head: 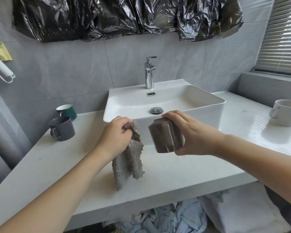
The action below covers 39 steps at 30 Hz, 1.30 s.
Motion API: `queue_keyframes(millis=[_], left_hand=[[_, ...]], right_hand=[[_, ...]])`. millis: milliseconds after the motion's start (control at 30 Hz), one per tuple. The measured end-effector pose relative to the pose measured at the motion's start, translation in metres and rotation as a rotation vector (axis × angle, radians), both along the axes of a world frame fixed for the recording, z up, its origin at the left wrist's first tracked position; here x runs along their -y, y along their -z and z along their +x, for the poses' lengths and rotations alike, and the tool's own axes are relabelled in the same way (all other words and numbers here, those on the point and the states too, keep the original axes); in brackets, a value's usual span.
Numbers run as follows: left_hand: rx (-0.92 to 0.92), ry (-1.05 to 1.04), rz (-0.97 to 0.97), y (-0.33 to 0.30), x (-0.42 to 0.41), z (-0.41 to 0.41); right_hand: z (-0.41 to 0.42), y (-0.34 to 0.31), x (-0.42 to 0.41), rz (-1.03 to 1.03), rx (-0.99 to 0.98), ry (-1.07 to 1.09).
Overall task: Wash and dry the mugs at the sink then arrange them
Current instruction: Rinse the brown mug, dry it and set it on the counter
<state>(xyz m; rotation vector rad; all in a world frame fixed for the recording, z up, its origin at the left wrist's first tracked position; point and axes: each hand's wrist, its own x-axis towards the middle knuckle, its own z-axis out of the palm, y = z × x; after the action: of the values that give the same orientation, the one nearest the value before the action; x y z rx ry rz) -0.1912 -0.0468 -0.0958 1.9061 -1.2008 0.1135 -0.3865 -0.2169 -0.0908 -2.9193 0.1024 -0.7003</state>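
Your right hand [188,133] grips a brown mug [165,136], fingers curled over its base and thumb under its side. The mug is tipped so that its base faces you, and you hold it in the air just in front of the white sink [165,101], above the desk [57,165]. Your left hand [116,135] grips a grey cloth [130,158], bunched in the curled fingers at the top; the rest of the cloth hangs down, and whether its lower end touches the desk cannot be told. Cloth and mug are near each other but apart.

On the desk to the left of the sink stand a dark grey mug [63,128] and, just behind it, a green mug [67,111] with a white inside. A white mug [286,112] stands upright on the desk well to the right of the sink. A chrome tap [149,73] rises behind the basin. Crumpled black plastic sheeting [124,15] hangs on the wall above.
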Motion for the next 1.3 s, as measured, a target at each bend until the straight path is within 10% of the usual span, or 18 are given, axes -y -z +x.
queue_keyframes(millis=[267, 500, 900, 1167, 1300], left_hand=[[0.265, 0.063, 0.493, 0.031, 0.013, 0.002], [-0.51, 0.487, 0.427, -0.008, 0.024, -0.003], [-0.705, 0.608, 0.337, 0.004, 0.046, -0.006], [-0.713, 0.446, 0.148, 0.019, 0.054, -0.006], [-0.702, 0.299, 0.01, 0.018, 0.056, -0.016]], right_hand=[[-0.004, 0.028, 0.006, -0.039, 0.082, -0.047], [0.005, 0.031, 0.008, -0.061, 0.09, -0.143], [0.022, 0.041, 0.021, -0.026, 0.204, -0.217], [0.004, 0.049, 0.021, 0.325, 0.122, -0.011], [-0.015, 0.031, 0.001, 0.992, 0.1, 0.065]])
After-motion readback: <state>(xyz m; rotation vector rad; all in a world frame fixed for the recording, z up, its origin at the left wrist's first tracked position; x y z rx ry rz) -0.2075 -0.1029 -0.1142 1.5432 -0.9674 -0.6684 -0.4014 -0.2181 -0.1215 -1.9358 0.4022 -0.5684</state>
